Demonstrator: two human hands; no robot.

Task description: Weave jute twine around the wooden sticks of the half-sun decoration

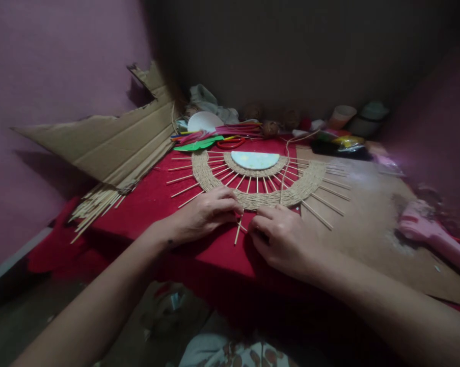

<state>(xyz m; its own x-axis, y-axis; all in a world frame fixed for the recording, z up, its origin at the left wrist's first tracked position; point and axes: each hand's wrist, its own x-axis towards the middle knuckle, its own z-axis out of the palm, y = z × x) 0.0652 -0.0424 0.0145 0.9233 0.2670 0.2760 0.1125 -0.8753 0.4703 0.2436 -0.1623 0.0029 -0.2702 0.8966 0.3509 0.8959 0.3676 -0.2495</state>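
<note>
A half-round piece with a woven twine band [308, 186] lies on the red cloth, threaded over thin wooden sticks [321, 215] that fan outward. A smaller woven arc edges its pale blue half-disc [255, 160]. At the band's lower edge, my left hand [210, 213] has its fingers closed around a wooden stick [237, 233] whose end points toward me. My right hand [281, 235] is curled just to the right, fingertips together by the band. A loose strand of twine [287, 160] crosses the piece and runs down to its fingers. The fingertips are partly hidden.
Cut cardboard [118, 137] leans at the left above a bundle of sticks [96, 209]. A green item [199, 144], red scissors [233, 143] and twine balls [270, 128] lie behind. A pink glue gun [436, 237] rests on the brown board [367, 244] at right.
</note>
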